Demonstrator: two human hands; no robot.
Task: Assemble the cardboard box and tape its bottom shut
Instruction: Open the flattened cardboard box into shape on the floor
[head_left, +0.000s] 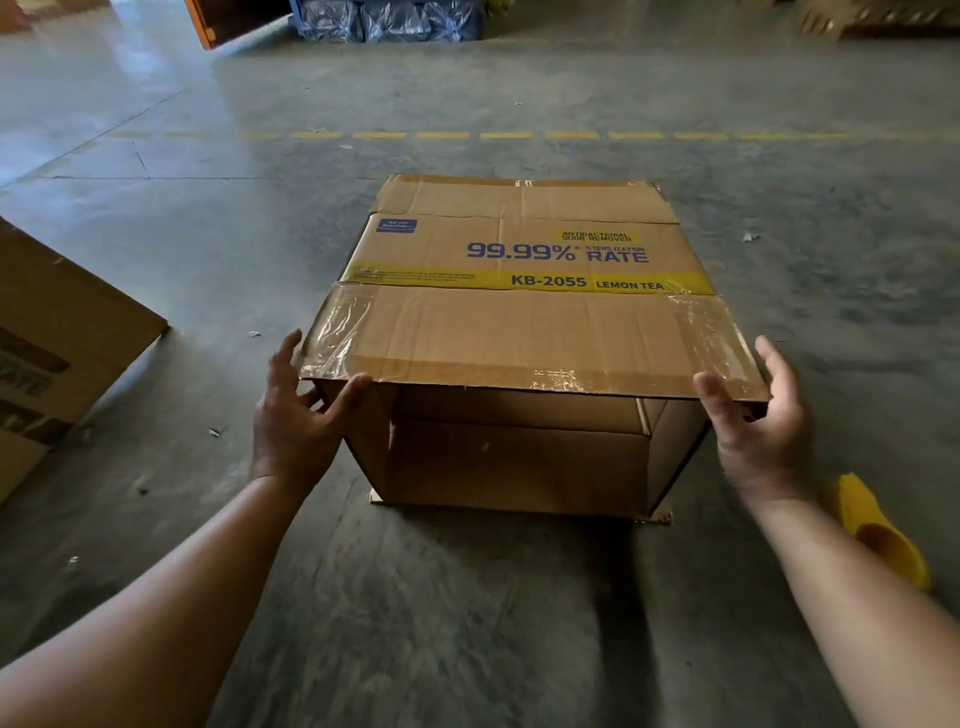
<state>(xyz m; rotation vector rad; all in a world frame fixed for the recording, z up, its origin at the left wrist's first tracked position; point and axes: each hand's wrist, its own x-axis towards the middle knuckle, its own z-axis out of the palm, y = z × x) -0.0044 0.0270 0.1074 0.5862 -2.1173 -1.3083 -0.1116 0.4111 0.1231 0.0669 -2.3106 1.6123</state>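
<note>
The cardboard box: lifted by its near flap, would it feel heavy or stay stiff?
Probably light: the cardboard box looks empty inside. The near flap would likely bend at its fold. Its glossy old tape may feel slick.

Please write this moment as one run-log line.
step: assembling | box: on its side, open end facing camera | left hand: touching near flap, left corner | right hand: touching right corner

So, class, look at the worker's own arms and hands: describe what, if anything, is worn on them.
Nothing is worn. The left hand and right hand are bare, with no gloves, and no rings show. The left forearm and right forearm are bare to the picture's edge: no sleeves, watch, bracelet or markings in view.
</note>
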